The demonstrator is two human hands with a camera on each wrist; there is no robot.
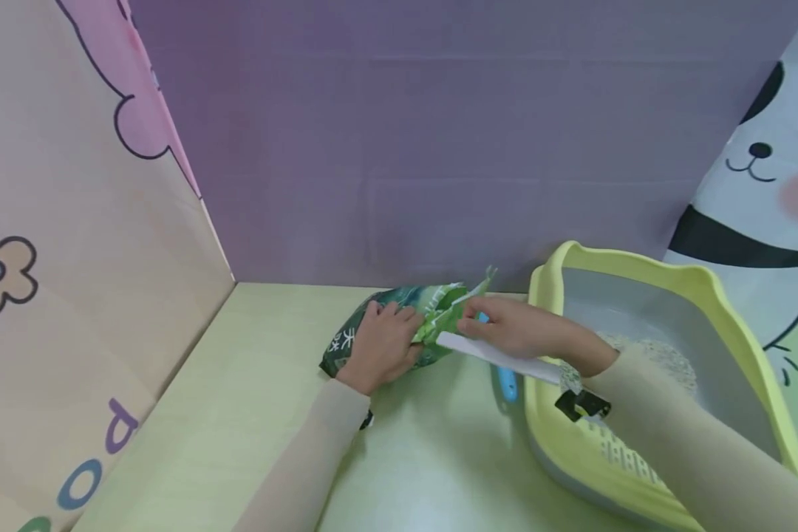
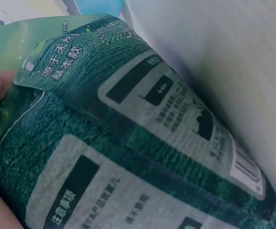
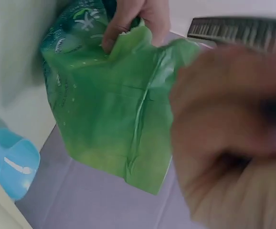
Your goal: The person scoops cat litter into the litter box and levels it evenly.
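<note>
A dark and light green cat litter bag (image 1: 432, 303) lies at the back of the table, also filling much of the left wrist view. My left hand (image 1: 384, 343) grips it near its mouth, thumb and fingers on the plastic. Beside the bag's light green end is my right hand (image 1: 515, 325), fingers curled. It holds a long white bar (image 1: 492, 355), held off the table below the palm; a ribbed dark face of that bar (image 3: 238, 31) shows in the right wrist view. Blur there hides whether the fingertips also touch the bag (image 3: 114, 114).
A yellow-rimmed grey litter tray (image 1: 541, 414) with pale litter (image 1: 658, 362) inside stands on the right. Between bag and tray lies a blue scoop (image 1: 507, 384). A purple wall (image 1: 386, 148) rises behind the table (image 1: 239, 414), with a printed panel (image 1: 93, 258) at left.
</note>
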